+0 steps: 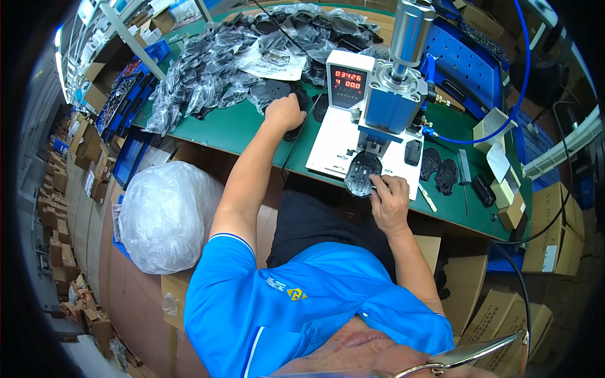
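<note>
A flat black part (361,171) lies on the white base (334,142) of a small press (392,94), right under its blue and silver head. The right hand (389,200) rests at the near right edge of this part, with its fingers bent down on it and touching it. I cannot tell if the fingers pinch the part or just press on it.

The left hand (285,113) is stretched far out to the left. It is curled over another black part (293,129) on the green table (239,126). It seems to hold that part, but the hand hides most of it.

Just past the left hand is a big heap of black parts in clear bags (252,63). It fills the back of the table.

A white box with red lit numbers (348,79) stands on the press base, left of the head. A blue hose (513,94) curves away from the press to the right.

Right of the press, more black parts (439,171) lie loose on the table. Near them are small cardboard boxes (509,203).

Low on the left, beside the person, sits a big puffy clear bag (165,214).
</note>
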`<state>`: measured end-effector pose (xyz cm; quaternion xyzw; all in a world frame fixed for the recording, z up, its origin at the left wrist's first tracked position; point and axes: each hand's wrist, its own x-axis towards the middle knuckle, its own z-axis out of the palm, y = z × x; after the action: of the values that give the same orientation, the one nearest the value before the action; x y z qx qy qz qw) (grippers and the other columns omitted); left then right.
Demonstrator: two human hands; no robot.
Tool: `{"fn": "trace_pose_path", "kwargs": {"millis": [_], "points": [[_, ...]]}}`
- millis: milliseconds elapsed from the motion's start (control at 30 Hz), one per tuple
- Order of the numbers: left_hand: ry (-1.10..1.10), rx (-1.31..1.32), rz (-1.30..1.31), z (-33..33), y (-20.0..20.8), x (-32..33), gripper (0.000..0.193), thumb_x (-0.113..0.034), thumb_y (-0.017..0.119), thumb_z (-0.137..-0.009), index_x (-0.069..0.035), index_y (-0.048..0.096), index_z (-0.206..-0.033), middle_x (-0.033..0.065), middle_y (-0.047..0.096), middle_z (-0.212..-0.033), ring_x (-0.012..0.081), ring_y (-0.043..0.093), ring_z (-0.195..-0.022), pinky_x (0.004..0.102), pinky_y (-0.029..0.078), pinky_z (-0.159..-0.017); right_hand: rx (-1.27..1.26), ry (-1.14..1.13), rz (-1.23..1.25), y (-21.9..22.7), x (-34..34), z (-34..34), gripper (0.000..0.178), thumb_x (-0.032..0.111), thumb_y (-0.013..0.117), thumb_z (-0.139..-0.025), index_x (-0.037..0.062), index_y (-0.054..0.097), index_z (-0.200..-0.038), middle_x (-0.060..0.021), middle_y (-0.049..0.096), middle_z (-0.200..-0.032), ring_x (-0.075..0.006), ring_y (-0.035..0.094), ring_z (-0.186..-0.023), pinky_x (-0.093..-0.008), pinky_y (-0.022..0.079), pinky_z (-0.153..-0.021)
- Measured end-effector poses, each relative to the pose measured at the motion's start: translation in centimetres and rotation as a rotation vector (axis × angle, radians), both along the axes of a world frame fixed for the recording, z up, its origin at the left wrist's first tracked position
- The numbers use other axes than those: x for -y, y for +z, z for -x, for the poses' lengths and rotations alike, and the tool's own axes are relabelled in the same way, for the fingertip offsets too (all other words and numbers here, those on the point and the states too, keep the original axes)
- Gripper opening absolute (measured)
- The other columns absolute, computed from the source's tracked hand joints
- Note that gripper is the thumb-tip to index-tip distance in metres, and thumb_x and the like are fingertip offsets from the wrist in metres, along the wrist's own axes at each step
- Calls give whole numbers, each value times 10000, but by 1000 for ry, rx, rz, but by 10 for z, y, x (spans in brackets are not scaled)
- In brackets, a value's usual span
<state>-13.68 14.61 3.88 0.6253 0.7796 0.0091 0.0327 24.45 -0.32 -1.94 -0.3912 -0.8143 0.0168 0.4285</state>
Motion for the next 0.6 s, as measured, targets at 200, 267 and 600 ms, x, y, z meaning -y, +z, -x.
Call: {"fn": "trace_pose_path", "kwargs": {"millis": [200,267,600], "points": [[-116,78,-187,8,-14,13,676,-432,804,-1021,27,648,-1493,296,798,-1294,495,761,-1219,564,598,-1063,-4,-15,13,-2,1,-4,510,43,916,-766,104,823,-1263,-114,720,-1165,-362,664,-1084,-492,525,-946],[-70,148,-252,19,-21,15,626,-401,774,-1042,28,659,-1482,311,794,-1281,512,758,-1202,579,596,-1055,-2,-11,12,0,1,-3,502,46,913,-771,107,822,-1261,-113,720,-1167,-362,663,-1085,-494,525,-948],[-62,1116,-806,-4,10,113,285,-135,742,-1076,37,710,-1301,118,784,-1146,208,730,-1054,362,582,-978,-5,-3,38,-4,-3,-1,486,62,900,-805,113,812,-1280,-110,724,-1177,-358,658,-1102,-494,527,-973]]}}
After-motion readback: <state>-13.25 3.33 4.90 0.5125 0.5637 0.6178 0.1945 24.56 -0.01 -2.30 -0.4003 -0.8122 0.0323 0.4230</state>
